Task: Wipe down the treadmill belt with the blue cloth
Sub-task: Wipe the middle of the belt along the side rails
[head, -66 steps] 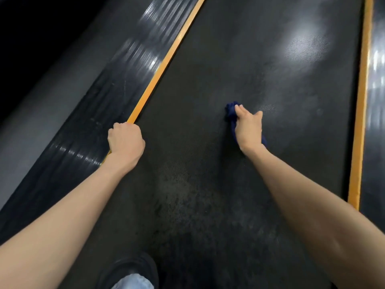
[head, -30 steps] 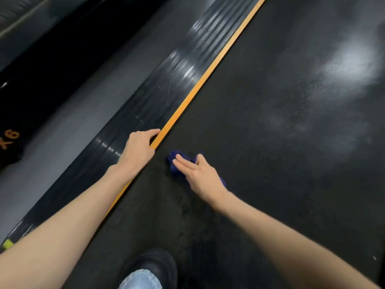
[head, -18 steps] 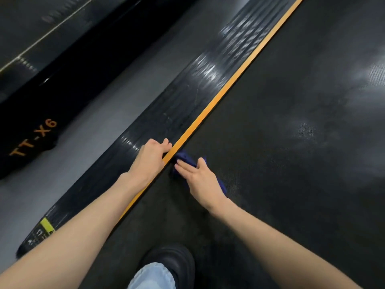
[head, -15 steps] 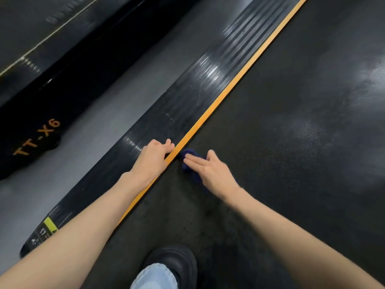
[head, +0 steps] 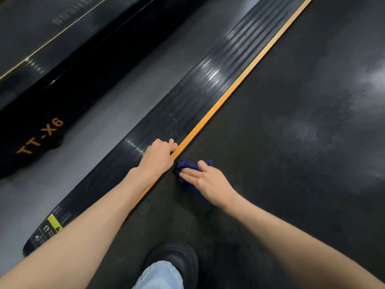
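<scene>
The black textured treadmill belt [head: 281,132] fills the right side of the view. A crumpled blue cloth [head: 186,165] lies on it near the left edge, beside the orange strip [head: 229,94]. My right hand [head: 208,182] presses down on the cloth with straight fingers and covers most of it. My left hand [head: 159,156] rests on the ribbed black side rail [head: 187,105], its fingers curled over the rail's inner edge at the orange strip.
A grey floor strip [head: 100,126] runs left of the rail. Beyond it stands another black machine [head: 39,134] marked TT-X6 in orange. My black shoe [head: 177,261] and a light trouser leg stand on the belt at the bottom centre.
My right hand slid the cloth from mid-belt leftward to the belt's edge at the orange strip, then drew it slightly toward me. The left hand stayed on the rail.
</scene>
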Available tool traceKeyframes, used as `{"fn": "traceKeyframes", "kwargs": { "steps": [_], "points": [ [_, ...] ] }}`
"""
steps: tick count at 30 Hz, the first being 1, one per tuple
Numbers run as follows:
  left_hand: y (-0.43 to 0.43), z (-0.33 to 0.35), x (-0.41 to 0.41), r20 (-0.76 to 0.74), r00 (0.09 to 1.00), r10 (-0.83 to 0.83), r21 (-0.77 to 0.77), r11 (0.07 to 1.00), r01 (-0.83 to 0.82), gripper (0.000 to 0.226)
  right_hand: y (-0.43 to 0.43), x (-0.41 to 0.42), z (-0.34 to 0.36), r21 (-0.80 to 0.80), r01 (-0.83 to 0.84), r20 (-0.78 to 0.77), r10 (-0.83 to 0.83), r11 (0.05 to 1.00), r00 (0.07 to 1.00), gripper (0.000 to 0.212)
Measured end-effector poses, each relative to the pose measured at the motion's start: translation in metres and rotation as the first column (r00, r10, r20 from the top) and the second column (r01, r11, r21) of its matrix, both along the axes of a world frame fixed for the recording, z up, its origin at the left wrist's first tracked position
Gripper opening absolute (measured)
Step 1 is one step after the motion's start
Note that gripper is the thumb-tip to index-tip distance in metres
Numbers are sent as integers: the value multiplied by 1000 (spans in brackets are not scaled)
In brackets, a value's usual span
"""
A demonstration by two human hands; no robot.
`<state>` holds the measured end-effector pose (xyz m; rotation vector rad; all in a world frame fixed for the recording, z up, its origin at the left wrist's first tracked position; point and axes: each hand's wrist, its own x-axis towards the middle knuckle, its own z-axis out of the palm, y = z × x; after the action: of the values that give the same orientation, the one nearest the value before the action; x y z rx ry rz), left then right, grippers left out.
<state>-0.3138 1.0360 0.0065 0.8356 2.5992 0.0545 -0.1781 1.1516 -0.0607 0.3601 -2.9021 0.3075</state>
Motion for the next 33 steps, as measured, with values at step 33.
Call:
{"fn": "traceKeyframes", "kwargs": {
  "steps": [33],
  "points": [
    [-1,14,19,44,999,14,2,1000,-14,64,-19,-17,21,-327,568,276,-499,755,821,41]
  ]
}}
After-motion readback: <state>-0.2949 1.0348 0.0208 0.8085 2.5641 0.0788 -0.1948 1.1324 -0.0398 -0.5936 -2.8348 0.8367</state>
